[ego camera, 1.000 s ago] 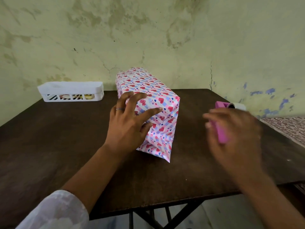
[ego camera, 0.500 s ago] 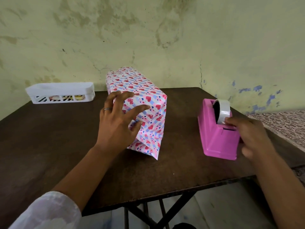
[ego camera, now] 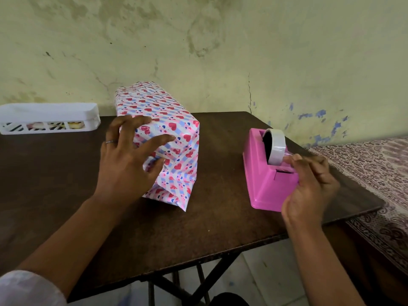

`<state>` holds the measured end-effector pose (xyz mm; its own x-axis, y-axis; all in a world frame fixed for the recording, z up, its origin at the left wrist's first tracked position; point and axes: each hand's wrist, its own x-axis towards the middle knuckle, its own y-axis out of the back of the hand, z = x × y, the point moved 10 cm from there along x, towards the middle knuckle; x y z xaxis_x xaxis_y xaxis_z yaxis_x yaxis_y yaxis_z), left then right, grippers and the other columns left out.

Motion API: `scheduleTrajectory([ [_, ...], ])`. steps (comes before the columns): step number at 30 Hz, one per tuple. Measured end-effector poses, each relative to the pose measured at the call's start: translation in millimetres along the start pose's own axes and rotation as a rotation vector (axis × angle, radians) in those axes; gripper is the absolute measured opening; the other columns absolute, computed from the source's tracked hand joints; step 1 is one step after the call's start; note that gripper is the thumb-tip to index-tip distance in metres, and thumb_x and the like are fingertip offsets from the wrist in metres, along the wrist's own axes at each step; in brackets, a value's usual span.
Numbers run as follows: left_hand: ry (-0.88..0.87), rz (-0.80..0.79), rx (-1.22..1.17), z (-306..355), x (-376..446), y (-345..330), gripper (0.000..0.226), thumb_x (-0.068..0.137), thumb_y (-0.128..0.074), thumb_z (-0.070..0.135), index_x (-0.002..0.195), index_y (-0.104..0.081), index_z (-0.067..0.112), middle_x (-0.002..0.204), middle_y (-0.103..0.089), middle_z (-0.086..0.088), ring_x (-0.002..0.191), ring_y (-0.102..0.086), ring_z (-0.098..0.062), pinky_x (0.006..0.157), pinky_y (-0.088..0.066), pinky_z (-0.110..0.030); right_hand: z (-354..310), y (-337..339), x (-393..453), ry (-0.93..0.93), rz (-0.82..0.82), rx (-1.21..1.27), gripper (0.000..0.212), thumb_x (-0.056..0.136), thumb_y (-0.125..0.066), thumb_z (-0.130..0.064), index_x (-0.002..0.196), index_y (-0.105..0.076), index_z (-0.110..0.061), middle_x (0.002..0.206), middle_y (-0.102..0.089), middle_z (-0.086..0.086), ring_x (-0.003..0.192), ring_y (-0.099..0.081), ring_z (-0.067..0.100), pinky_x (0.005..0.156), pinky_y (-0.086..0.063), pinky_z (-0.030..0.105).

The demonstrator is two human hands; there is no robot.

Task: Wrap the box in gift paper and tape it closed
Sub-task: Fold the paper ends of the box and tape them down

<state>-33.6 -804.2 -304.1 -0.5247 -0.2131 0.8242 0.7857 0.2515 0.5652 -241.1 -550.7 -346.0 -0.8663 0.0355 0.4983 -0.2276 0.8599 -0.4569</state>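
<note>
The box (ego camera: 167, 120), wrapped in pink and blue heart-print gift paper, lies on the dark brown table (ego camera: 198, 235) with one end facing me. My left hand (ego camera: 125, 168) presses the folded paper flat against that near end, fingers spread. The bottom flap of the paper sticks out toward me on the table. To the right stands a pink tape dispenser (ego camera: 262, 180) with a white tape roll (ego camera: 277, 144). At the dispenser's front, my right hand (ego camera: 309, 188) pinches the tape end just below the roll.
A white slotted basket (ego camera: 48, 115) with small items sits at the table's back left against the stained wall. A patterned cloth surface (ego camera: 375, 173) adjoins the table's right edge. The table's front edge is near me, with folding legs beneath.
The pink dispenser now stands on the table to the right of the box. My right hand has come to its front and taken the tape end. My left hand stays on the box end.
</note>
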Motion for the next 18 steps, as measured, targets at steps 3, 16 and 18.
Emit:
scheduleTrajectory([
  [3, 0.005, -0.004, 0.012, -0.2, 0.0, -0.4, 0.041, 0.08, -0.056, 0.042, 0.12, -0.051, 0.034, 0.14, -0.041, -0.014, 0.132, -0.031, -0.04, 0.102, -0.031, -0.056, -8.8, -2.6, -4.0, 0.07, -0.013, -0.01, 0.031, 0.08, -0.065, 0.002, 0.066, -0.073, -0.024, 0.081, -0.047, 0.005, 0.077, -0.053, -0.01, 0.071, -0.045, 0.013],
  [16, -0.005, 0.001, 0.013, -1.2, -0.8, -3.3, 0.042, 0.081, -0.053, 0.046, 0.12, -0.052, 0.033, 0.141, -0.041, -0.014, 0.133, -0.03, -0.04, 0.107, -0.026, -0.053, -20.7, -10.9, -6.0, 0.201, -0.007, -0.15, 0.014, 0.087, -0.058, -0.016, 0.073, -0.058, -0.014, 0.089, -0.044, 0.014, 0.075, -0.049, -0.01, 0.069, -0.04, 0.009],
  [18, -0.002, -0.002, 0.015, -1.4, -1.3, -3.0, 0.042, 0.081, -0.055, 0.045, 0.12, -0.053, 0.032, 0.141, -0.04, -0.014, 0.134, -0.03, -0.04, 0.107, -0.026, -0.052, -17.3, -5.0, -4.7, 0.068, 0.002, -0.164, 0.014, 0.078, -0.065, -0.024, 0.065, -0.065, -0.018, 0.087, -0.05, 0.012, 0.076, -0.054, 0.0, 0.069, -0.045, 0.016],
])
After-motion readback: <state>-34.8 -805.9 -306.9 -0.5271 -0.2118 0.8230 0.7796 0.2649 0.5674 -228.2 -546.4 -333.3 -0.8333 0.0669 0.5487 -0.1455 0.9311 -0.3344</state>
